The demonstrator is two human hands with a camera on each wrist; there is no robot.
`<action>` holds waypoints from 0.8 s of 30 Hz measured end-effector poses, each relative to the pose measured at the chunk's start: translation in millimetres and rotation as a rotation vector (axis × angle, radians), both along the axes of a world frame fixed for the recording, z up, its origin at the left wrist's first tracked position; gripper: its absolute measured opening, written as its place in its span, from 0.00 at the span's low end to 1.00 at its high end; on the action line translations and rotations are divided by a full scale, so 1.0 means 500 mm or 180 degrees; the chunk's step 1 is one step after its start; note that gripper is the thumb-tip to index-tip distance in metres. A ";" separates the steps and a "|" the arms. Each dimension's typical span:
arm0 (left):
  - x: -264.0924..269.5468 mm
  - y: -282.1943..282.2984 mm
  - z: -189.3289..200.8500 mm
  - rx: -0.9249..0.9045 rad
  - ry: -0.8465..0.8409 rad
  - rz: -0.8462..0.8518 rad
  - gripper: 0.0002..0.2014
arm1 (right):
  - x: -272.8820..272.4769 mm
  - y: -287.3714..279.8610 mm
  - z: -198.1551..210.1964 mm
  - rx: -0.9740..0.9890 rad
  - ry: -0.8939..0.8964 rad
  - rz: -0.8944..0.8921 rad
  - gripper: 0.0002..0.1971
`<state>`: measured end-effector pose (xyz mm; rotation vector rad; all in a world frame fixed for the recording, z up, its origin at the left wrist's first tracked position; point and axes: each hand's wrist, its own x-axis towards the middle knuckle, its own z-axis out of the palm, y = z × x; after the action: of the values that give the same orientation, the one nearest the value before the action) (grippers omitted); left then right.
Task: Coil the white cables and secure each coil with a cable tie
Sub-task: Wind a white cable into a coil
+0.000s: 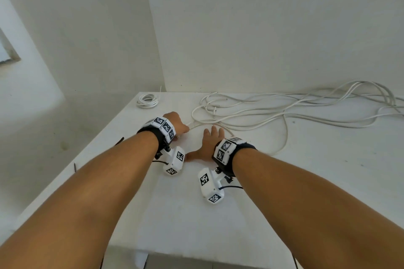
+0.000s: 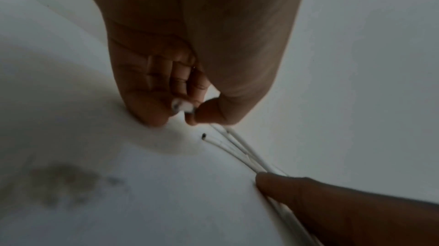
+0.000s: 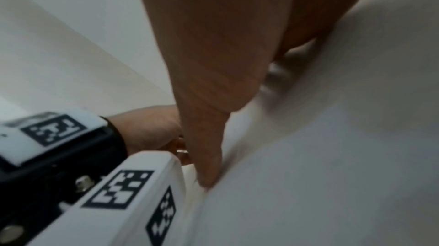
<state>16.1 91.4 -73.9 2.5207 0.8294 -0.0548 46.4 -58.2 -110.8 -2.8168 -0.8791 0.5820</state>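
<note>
Left wrist view: fingers (image 2: 180,81) of left hand (image 1: 178,123) curled, thumb pinching white cable end (image 2: 182,107) against them. Right hand (image 1: 209,142) flat, fingers (image 1: 213,132) straight, pressing cable strands (image 2: 240,148) onto white desk (image 1: 284,181). Beyond, loose white cable (image 1: 284,107) sprawling in slack loops toward far right wall. Likely light, springy, smooth, prone to uncoiling; best gripped near the end, loops gathered into the palm. One finished small coil (image 1: 147,100) at far left desk corner. One loose tangle; separate cable count within it unclear. Two thin dark strips (image 1: 75,167) at left desk edge, possibly ties.
</note>
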 end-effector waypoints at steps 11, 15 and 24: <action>-0.051 -0.065 0.068 -0.1626 -0.0807 0.0263 0.11 | -0.009 -0.113 0.062 0.1906 -0.0567 -0.0282 0.13; -0.081 -0.099 0.100 -0.2011 -0.0832 -0.0170 0.13 | -0.005 -0.131 0.071 0.2249 -0.1072 -0.0643 0.15; -0.119 -0.171 0.130 -0.3396 -0.1062 -0.0889 0.22 | 0.007 -0.199 0.075 0.3431 -0.0250 -0.0204 0.09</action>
<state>-43.4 5.7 -8.6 1.5395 0.1872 -0.1246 50.0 -157.5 -73.5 -1.8669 -0.7706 -0.0504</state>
